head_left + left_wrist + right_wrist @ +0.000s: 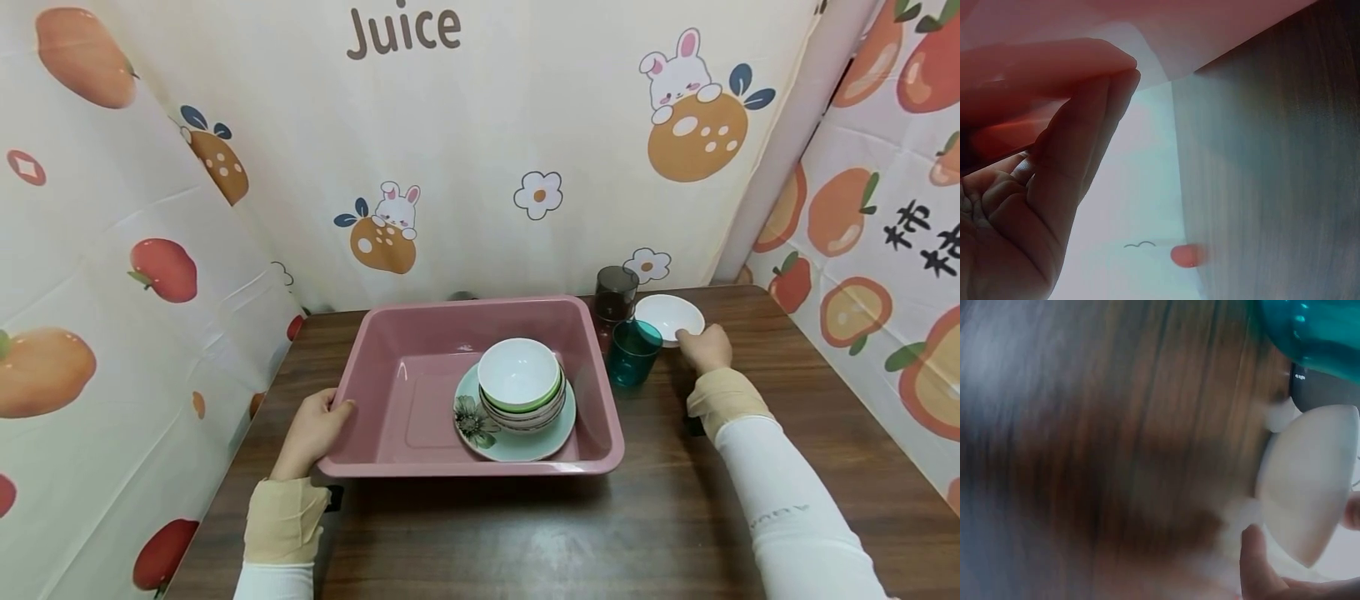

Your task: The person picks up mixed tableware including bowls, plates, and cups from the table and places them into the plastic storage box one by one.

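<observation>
My left hand (311, 429) grips the left rim of a pink plastic basin (468, 469), and in the left wrist view its fingers bend around that rim. At the back right, my right hand (707, 348) pinches the near right rim of a small white bowl (669, 315). The right wrist view shows this bowl (1310, 481) side-on, with thumb (1254, 550) and a finger at its edge. Inside the basin a pale plate (551, 446) with a dark flower carries stacked bowls, topped by a white one (519, 371) with a green outer edge.
A teal cup (633, 358) stands between the basin and the white bowl. Behind it is a dark grey see-through cup (615, 287). Printed cloths (480, 125) hang around the back and sides of the brown wooden table (525, 533).
</observation>
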`<state>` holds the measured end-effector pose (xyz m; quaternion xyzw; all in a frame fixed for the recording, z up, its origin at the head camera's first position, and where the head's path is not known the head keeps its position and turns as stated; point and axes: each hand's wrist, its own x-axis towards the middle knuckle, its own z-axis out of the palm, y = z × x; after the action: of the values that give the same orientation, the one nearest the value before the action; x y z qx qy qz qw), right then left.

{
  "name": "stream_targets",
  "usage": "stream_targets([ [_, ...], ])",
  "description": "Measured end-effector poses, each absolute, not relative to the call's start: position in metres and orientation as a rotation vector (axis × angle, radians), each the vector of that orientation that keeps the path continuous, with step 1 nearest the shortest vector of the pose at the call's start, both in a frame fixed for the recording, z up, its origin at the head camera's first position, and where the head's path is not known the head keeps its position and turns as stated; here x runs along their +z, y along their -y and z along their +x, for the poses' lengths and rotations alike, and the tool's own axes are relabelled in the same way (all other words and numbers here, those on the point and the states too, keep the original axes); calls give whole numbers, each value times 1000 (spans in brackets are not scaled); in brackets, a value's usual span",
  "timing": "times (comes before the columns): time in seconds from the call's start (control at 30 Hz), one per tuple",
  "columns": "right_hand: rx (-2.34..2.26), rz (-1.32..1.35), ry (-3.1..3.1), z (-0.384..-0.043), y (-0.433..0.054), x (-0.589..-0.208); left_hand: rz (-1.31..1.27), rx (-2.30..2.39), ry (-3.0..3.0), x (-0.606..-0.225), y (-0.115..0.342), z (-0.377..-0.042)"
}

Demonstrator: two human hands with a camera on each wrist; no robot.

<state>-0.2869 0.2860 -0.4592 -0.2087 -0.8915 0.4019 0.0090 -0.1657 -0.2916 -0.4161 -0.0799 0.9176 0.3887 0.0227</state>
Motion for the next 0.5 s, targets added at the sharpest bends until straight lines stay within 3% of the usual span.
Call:
stream_targets([
  [0.5,1733,-827,2513,-293,-285,-465,-252,1213,-2842,-417,292,-166],
])
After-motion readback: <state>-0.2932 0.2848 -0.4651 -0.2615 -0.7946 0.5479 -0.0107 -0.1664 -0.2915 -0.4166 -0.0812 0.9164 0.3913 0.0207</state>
